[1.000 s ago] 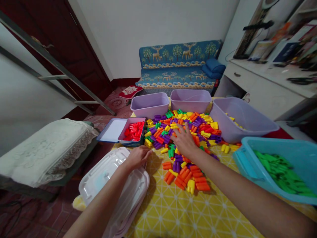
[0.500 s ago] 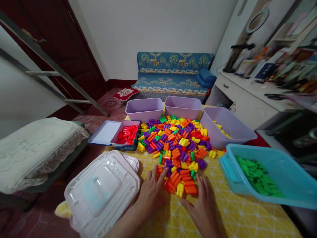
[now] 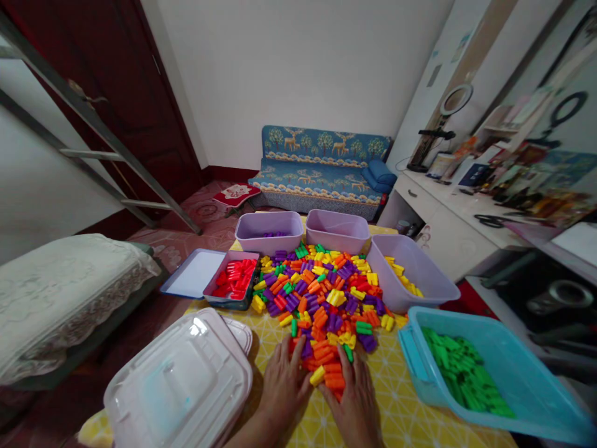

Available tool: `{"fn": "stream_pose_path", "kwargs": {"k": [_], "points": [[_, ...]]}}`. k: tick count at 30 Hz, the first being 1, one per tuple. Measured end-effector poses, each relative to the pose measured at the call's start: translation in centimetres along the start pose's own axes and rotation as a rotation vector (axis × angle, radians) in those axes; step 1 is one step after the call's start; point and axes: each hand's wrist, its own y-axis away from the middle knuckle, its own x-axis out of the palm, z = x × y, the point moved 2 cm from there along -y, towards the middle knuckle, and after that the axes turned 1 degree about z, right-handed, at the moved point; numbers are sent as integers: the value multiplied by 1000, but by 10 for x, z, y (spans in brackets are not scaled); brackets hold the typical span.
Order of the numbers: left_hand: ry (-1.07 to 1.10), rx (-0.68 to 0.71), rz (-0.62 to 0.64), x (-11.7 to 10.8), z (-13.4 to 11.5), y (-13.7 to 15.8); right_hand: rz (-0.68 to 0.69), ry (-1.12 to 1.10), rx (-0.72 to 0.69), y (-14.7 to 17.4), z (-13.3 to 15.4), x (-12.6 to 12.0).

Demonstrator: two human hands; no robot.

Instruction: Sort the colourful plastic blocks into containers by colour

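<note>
Loose orange plastic building blocks (image 3: pixel 324 354) lie at the near end of a mixed heap, between my two hands. My left hand (image 3: pixel 283 381) rests against their left side, its fingers stretched forward and apart, touching the blocks. On the right, my right hand (image 3: pixel 354 401) is spread, its thumb and forefinger on either side of some orange blocks. A yellow block (image 3: pixel 318 376) sits between the thumbs. Close to my right fingertips is a green block (image 3: pixel 348 353). The undersides of both hands are hidden.
Lilac bins (image 3: pixel 269 241) line the heap's far side; the right-hand lilac bin (image 3: pixel 433 287) has yellow blocks. A blue bin (image 3: pixel 413 367) of green blocks stands right. Left are a tin (image 3: pixel 236 303) of red blocks and stacked clear lids (image 3: pixel 181 379). Yellow cloth (image 3: pixel 410 417) covers the table.
My hands have drawn closer together around the orange blocks, the right one moving left. The camera view has tilted, so the table sits lower in the picture.
</note>
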Motion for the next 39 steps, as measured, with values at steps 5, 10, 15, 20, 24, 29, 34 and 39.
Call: {"fn": "stream_pose_path", "kwargs": {"k": [5, 10, 15, 20, 24, 29, 34, 39], "points": [[21, 7, -4, -2, -1, 1, 11, -48, -4, -2, -1, -1], [162, -23, 43, -17, -4, -5, -3, -124, 15, -3, 2, -5], [279, -79, 56, -19, -5, -8, -40, -196, 34, -2, 11, 9], [527, -186, 54, -17, -14, -18, -184, -366, 111, -14, 28, 24], [790, -221, -4, -19, -26, -37, -228, -471, 161, -35, 45, 20], [853, -231, -20, -28, -36, -92, -190, -540, 148, -94, 51, 11], [686, -90, 21, -53, -36, -163, -102, -568, 96, -171, 25, -2], [450, 118, -129, -64, -22, -168, -181, -504, 117, -176, -3, -19]]}}
